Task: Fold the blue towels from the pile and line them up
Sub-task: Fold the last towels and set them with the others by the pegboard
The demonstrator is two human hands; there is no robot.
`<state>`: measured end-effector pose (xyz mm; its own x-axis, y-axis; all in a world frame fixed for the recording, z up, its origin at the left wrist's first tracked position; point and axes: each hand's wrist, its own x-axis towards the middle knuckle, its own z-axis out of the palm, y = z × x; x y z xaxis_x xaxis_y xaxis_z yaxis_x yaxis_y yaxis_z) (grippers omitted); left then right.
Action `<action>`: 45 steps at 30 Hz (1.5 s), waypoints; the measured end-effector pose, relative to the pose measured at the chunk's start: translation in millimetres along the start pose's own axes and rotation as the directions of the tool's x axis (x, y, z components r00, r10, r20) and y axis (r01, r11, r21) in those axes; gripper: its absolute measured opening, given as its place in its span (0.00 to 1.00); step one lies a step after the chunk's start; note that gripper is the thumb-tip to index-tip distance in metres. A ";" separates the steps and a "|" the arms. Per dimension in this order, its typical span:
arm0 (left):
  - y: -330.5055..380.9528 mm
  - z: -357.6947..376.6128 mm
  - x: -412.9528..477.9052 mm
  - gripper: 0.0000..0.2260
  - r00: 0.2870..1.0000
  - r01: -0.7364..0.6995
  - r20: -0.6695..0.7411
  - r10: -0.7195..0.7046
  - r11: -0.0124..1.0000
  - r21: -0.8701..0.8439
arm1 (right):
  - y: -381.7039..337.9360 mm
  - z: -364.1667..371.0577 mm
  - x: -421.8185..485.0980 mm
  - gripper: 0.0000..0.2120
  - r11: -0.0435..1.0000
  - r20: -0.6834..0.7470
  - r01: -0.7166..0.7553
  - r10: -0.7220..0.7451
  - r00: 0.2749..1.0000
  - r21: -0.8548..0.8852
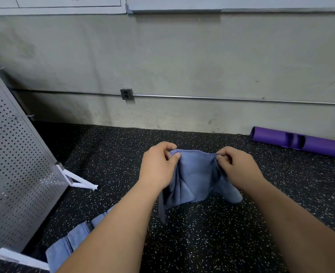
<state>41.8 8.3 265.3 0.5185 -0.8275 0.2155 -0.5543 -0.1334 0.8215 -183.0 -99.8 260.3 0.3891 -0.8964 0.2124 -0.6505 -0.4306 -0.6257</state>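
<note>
I see both hands raised over the speckled black floor point(202, 237), below and a little to the right of the wall outlet point(126, 94). Between them hangs one blue towel point(194, 176), held clear of the floor by its top edge. My left hand point(158, 168) pinches the left end of that edge, with the thumb and the curled fingers point(174, 156) closed on the cloth. My right hand point(239, 170) pinches the right end the same way, its fingers point(221, 157) bunched tight on the hem. The top edge runs nearly straight from one hand to the other. Below it the towel sags in loose folds, and a long corner droops down on the left-hand side.

Far to the right of the outlet, a purple tube point(320, 145) lies on the floor against the grey wall point(182, 62). A thin metal pipe point(221, 98) runs along the wall from the outlet's right side. Left of the outlet and lower stands a perforated metal panel point(15, 164) with a white foot point(78, 180) on the floor. Well below the outlet, under my left forearm, some light blue denim point(68, 245) shows.
</note>
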 end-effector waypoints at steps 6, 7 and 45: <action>7.0 10.4 -6.8 0.18 0.976 -0.136 0.174 0.133 0.991 0.005 | -28.1 5.5 -10.0 0.07 0.983 0.097 0.152 -0.162 0.982 0.106; 7.4 12.5 -8.0 0.17 0.970 -0.145 0.196 0.140 0.989 0.009 | -31.2 7.3 -10.4 0.06 0.979 0.113 0.178 -0.189 0.975 0.102; 7.9 17.4 -10.9 0.04 0.962 -0.141 0.245 0.122 0.988 0.059 | -38.1 9.9 -12.2 0.05 0.980 0.154 0.174 -0.188 0.970 0.101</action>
<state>20.4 6.8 260.2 0.2715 -0.9457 0.1786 -0.6592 -0.0475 0.7505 -156.5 -71.4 274.1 0.6007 -0.7720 0.2080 -0.5035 -0.5674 -0.6515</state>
